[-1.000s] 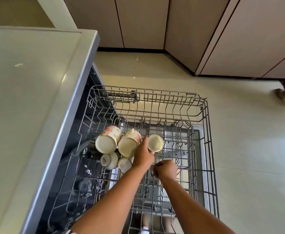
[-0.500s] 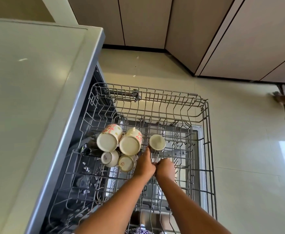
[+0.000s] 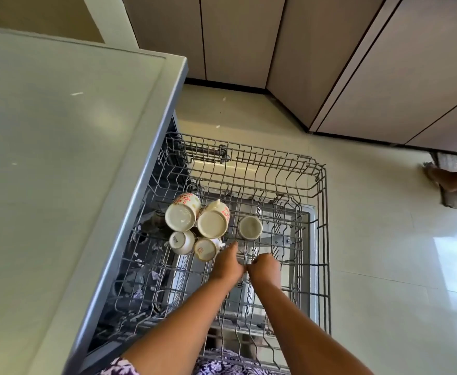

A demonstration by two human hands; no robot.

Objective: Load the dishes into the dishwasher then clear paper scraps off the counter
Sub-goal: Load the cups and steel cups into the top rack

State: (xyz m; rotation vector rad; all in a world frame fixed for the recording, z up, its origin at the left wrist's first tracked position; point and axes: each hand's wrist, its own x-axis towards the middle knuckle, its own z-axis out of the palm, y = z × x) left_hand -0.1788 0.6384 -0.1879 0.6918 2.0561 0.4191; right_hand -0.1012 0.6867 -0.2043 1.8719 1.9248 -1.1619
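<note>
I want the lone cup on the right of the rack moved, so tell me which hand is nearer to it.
Left. The left hand stretches to just below-left of the cup; the right hand sits lower in the rack, below the cup.

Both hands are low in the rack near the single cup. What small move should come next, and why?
Probably lift both hands out of the rack for the next dish: the single cup stands upside down, free of the left hand and right hand, and the rack has much open space.
</note>
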